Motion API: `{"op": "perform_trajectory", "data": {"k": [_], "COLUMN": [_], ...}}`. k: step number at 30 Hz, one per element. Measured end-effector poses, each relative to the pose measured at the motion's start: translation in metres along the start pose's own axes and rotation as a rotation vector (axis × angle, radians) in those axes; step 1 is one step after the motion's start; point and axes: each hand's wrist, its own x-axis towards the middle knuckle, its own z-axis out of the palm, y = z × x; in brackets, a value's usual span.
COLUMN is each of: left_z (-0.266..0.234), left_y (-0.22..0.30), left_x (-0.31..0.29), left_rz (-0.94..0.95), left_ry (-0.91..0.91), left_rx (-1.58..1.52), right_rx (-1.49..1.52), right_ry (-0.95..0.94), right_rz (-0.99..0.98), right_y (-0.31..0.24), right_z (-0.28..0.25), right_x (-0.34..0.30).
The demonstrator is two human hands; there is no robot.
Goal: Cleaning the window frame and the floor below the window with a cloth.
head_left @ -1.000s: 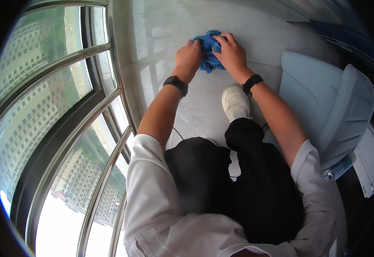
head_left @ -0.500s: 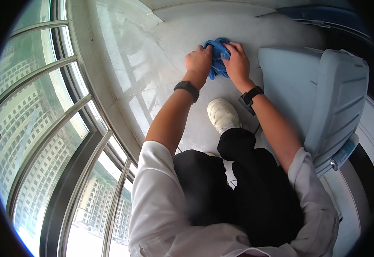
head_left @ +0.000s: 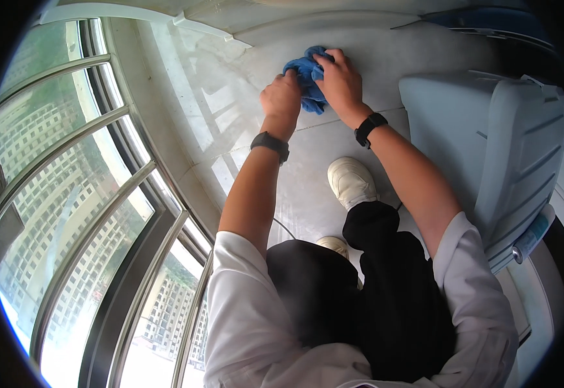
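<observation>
A crumpled blue cloth (head_left: 306, 72) is bunched between my two hands, low over the grey tiled floor (head_left: 308, 145). My left hand (head_left: 281, 97) grips its left side, with the fingers curled into the folds. On the right side, my right hand (head_left: 340, 83) is closed on the same cloth, thumb and fingers pinching it. Whether the cloth's underside touches the floor is hidden. Both wrists carry black bands.
Along the left runs a window with metal rails (head_left: 68, 137). A grey-blue plastic bin (head_left: 450, 129) stands at right, with a can (head_left: 531, 236) beside it. My white shoe (head_left: 352, 181) rests on the floor below the hands. A dark blue object (head_left: 489, 22) lies at far right.
Both hands have shifted a little left with the cloth, and it is bunched differently. The view has turned slightly, so the bin and shoe sit farther right.
</observation>
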Motion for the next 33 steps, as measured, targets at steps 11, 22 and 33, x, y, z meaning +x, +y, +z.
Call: {"op": "perform_trajectory", "data": {"k": [11, 22, 33], "left_z": [0.006, 0.011, 0.018], "left_y": [-0.084, -0.075, -0.093], "left_x": [-0.107, -0.071, -0.105], "left_rz": [-0.069, -0.110, -0.053], "left_ry": [-0.407, -0.148, -0.206], "left_rx": [0.091, 0.030, 0.041], "right_rx": [0.045, 0.066, 0.012], "right_ry": [-0.523, -0.238, -0.370], "right_rz": [-0.201, -0.225, -0.241], "right_y": [-0.072, -0.052, -0.066], "right_z": [0.024, 0.036, 0.037], "right_x": [-0.087, -0.047, -0.079]}}
